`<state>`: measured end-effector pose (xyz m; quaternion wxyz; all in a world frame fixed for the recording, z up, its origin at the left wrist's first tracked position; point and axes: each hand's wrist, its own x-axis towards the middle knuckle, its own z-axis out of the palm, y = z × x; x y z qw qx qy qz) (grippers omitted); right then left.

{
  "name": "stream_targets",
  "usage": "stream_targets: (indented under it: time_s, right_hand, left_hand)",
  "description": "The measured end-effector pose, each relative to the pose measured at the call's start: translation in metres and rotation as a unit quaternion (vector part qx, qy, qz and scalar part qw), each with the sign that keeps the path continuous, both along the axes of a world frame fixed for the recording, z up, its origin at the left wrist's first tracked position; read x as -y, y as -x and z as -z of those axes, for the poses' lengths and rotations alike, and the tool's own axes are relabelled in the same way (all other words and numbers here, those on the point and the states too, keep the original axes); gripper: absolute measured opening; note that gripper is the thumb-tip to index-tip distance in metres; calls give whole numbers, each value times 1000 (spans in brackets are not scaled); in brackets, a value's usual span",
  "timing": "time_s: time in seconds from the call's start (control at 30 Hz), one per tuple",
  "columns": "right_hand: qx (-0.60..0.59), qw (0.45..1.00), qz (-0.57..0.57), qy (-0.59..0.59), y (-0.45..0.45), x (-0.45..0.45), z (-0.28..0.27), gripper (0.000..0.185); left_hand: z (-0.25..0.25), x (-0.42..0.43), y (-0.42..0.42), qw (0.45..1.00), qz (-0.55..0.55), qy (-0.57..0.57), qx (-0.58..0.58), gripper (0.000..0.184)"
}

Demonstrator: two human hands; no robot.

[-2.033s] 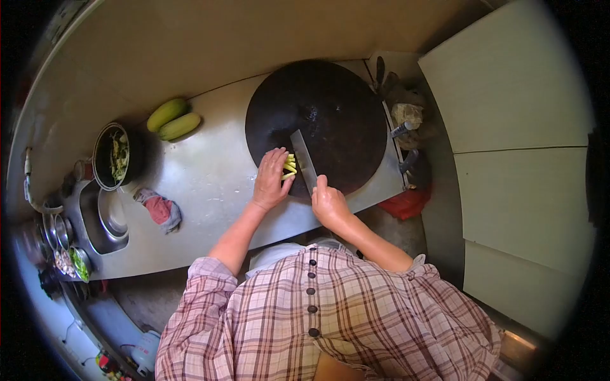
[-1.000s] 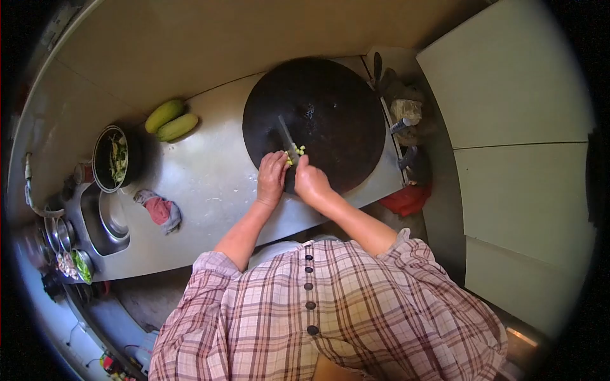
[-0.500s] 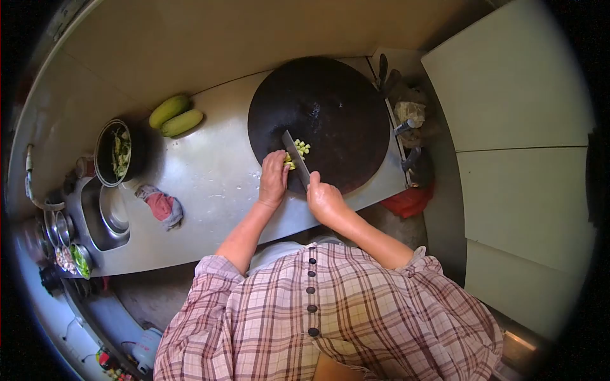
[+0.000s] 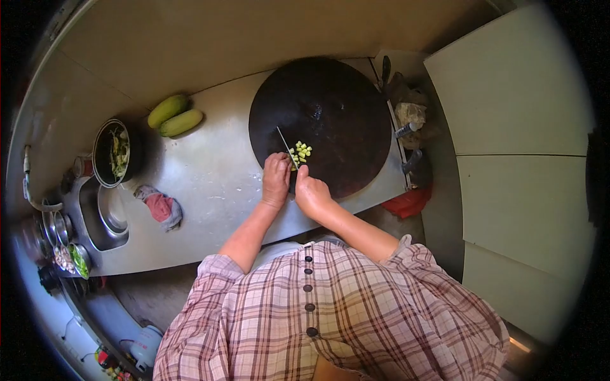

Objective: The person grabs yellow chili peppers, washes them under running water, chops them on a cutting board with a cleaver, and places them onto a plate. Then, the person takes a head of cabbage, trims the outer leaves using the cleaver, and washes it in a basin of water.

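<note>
A big round dark chopping board [image 4: 349, 120] lies on the steel counter. My right hand [image 4: 311, 192] is wrapped round the handle of a kitchen knife [image 4: 284, 140], whose blade appears as a thin, nearly edge-on line pointing away to the upper left. Small pale green vegetable cubes [image 4: 303, 150] lie loosely beside the blade's right side. Just left of the knife, my left hand [image 4: 276, 181] rests at the board's near edge with fingers curled together over vegetable pieces. Those fingers mostly hide what they hold.
Two green-yellow gourds [image 4: 170, 115] lie at the wall, near a dark pot [image 4: 103, 171] of greens. A crumpled cloth [image 4: 160, 207] lies by the steel sink [image 4: 88, 219]. Knife handles [image 4: 405, 131] stick up right of the board. Bowls [image 4: 61, 227] stand far left.
The knife and my right hand have shifted left, closer to my left hand. The blade has turned more edge-on. The cut cubes have spread slightly, and more show beside the blade.
</note>
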<state>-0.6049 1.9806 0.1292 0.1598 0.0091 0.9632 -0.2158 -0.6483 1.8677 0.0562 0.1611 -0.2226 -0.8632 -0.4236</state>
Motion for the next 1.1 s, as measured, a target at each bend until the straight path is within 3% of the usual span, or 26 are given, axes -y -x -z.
stream_targets:
  time_s: [0.1, 0.13, 0.3, 0.43, 0.6, 1.1]
  right_hand:
    - [-38, 997, 63, 12, 3, -9, 13, 20]
    - [-49, 991, 108, 66, 10, -16, 15, 20]
    - [-91, 989, 62, 99, 3, -23, 1, 20]
    - [-46, 994, 62, 75, -13, -21, -21, 19]
    - [21, 998, 2, 56, -26, -18, -26, 16]
    - [84, 996, -24, -7, -22, -11, -32, 25]
  left_hand:
    - [4, 0, -2, 1000, -3, 4, 2, 25]
    - [4, -1, -1, 1000, -4, 5, 1, 25]
    - [-3, 1, -3, 999, -17, -32, 22, 28]
    - [-9, 5, -10, 995, -42, -75, 57, 29]
    - [-14, 16, -15, 998, -23, -24, 50, 31]
    - [-9, 15, -4, 1000, -9, -12, 1, 29]
